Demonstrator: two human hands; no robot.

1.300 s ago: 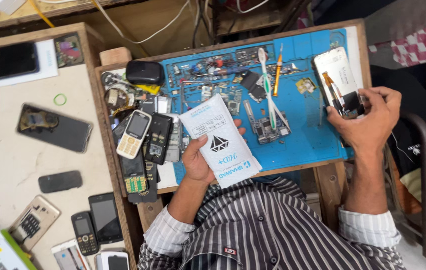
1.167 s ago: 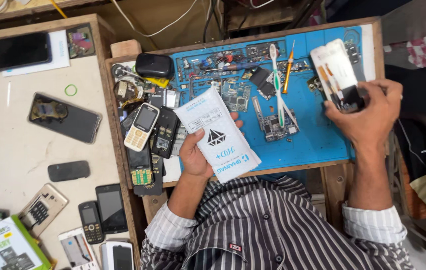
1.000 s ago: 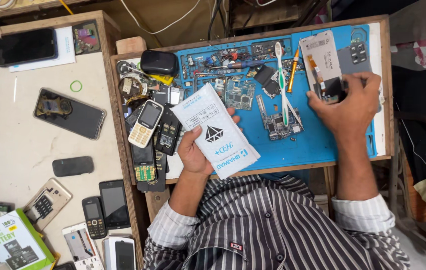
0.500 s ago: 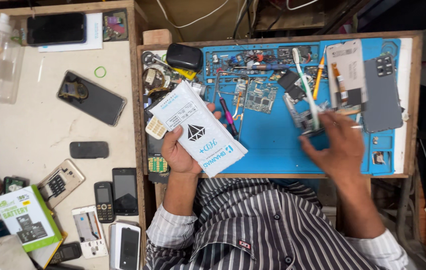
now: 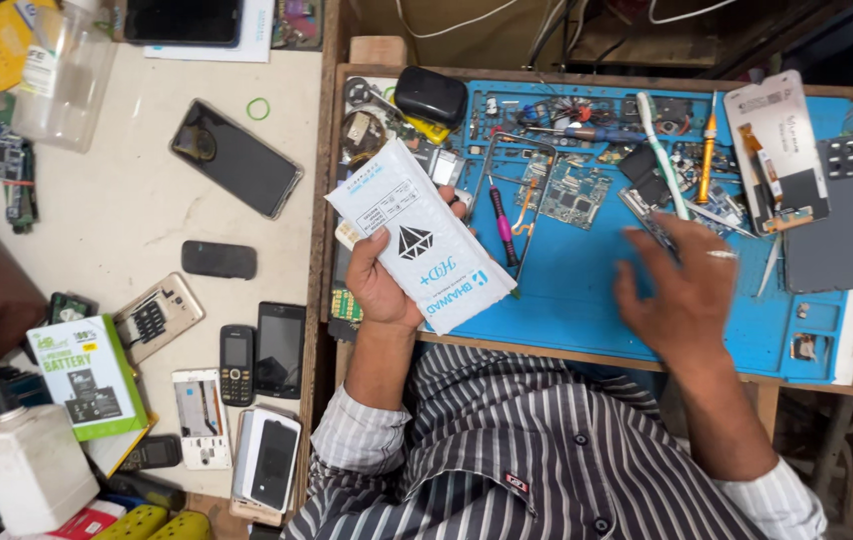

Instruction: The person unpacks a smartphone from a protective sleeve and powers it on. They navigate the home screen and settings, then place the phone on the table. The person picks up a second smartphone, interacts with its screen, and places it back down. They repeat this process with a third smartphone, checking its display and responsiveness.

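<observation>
Over the blue counter mat (image 5: 587, 300), my left hand (image 5: 382, 285) grips a white packet (image 5: 417, 240); my right hand (image 5: 687, 295) hovers spread, empty, well right of it.

The left hand (image 5: 379, 290) gripped a white flat packet (image 5: 421, 236) above the blue work mat's (image 5: 577, 290) near-left edge. The right hand (image 5: 685, 290), open and blurred, hovered over the mat's middle, near a toothbrush (image 5: 663, 182) and circuit board (image 5: 573, 196).
</observation>
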